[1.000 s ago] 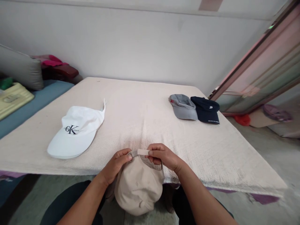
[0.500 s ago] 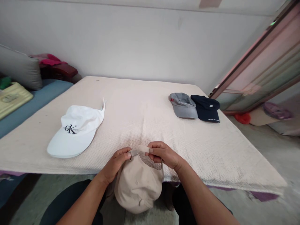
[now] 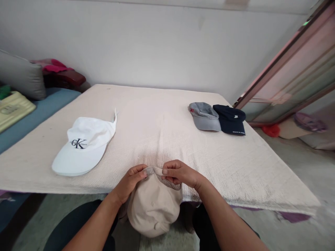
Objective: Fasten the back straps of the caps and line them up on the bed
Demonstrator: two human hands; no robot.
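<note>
A beige cap (image 3: 154, 205) hangs at the table's front edge, its crown tilted down toward me and its back opening facing up. My left hand (image 3: 133, 181) pinches the left end of its adjuster strap near a small buckle. Between the thumb and fingers of my right hand (image 3: 180, 173) is the other part of the beige strap (image 3: 158, 170), close to the left fingers. Whether the strap runs through the buckle, I cannot tell. A white cap (image 3: 85, 144) with black lettering lies to the left on the table, its back strap sticking up.
A grey cap (image 3: 205, 116) and a navy cap (image 3: 231, 120) lie side by side at the back right of the cloth-covered table (image 3: 141, 111). Left stands a blue seat (image 3: 56, 99) with a grey cushion (image 3: 23, 75); a glass door (image 3: 295, 76) is at right.
My right hand has moved slightly left, bringing its strap piece closer to my left fingers. Both hands keep hold of the beige cap; the other caps stay put.
</note>
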